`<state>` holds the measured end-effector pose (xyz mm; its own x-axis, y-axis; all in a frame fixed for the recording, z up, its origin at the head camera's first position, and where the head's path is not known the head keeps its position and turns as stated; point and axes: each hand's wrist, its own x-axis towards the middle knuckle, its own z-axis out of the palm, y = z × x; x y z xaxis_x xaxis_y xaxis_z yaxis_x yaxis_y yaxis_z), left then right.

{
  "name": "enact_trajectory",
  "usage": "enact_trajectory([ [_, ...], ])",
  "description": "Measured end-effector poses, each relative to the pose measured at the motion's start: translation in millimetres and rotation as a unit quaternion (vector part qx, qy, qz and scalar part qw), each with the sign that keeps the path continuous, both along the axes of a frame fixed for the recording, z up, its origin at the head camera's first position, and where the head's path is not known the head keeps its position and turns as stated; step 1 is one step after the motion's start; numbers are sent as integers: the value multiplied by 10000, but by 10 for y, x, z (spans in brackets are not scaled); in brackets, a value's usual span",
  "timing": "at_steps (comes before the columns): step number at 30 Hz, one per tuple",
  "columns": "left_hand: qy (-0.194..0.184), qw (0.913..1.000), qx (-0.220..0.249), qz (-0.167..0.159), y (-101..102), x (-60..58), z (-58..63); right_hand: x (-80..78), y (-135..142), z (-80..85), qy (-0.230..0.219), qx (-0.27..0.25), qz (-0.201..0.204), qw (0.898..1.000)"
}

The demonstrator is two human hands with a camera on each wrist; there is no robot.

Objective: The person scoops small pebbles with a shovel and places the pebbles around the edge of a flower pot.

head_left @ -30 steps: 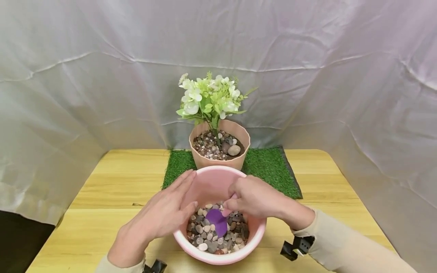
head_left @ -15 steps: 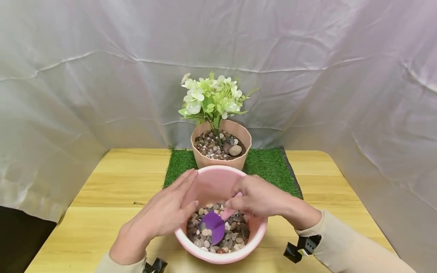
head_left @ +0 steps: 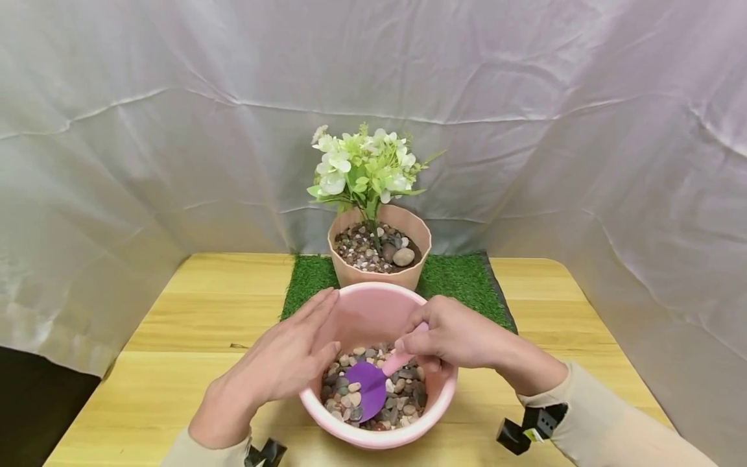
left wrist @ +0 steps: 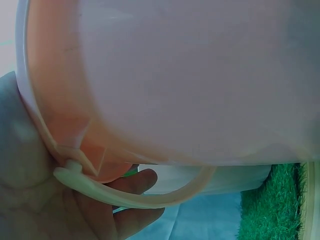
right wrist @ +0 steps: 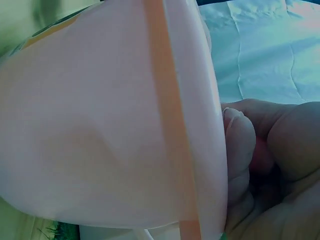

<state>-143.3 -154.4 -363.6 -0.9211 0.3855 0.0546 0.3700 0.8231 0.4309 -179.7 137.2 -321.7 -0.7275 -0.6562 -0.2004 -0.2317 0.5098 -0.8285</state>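
A pink bucket (head_left: 379, 442) with pebbles (head_left: 403, 389) in it stands at the front of the table. My left hand (head_left: 280, 363) rests against the bucket's left side, fingers fairly straight along the rim and thumb over it. In the left wrist view, the palm lies against the outside wall beside a pale carrying handle (left wrist: 150, 201). My right hand (head_left: 452, 334) grips the pink handle of a small toy shovel (head_left: 367, 389) over the right rim. The shovel's purple blade lies among the pebbles, with several stones on it. The right wrist view shows curled fingers (right wrist: 239, 142) beside the rim.
Behind the bucket, a peach flowerpot (head_left: 379, 280) holds white artificial flowers (head_left: 367, 165), gravel and a few larger stones. It stands on a green turf mat (head_left: 467, 285) on the wooden table (head_left: 192, 324). A grey curtain (head_left: 245, 149) surrounds the back and sides.
My right hand has shifted right and drawn the shovel's handle lower, and more of the blade shows, now with stones on it. The left hand has stayed at the rim.
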Motion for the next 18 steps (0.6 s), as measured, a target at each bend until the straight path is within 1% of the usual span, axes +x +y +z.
enact_trajectory([
  [10, -5, 10000, -43, 7, 0, -12, 1, -32, 131, 18, -315, -376, -307, 9983],
  [14, -5, 10000, -42, 21, 0, -11, -1, -22, 170, 21, -296, -491, -398, 9976],
  [18, -20, 10000, -61, 7, 4, -13, -2, -15, 215, 5, -228, -466, -578, 9970],
])
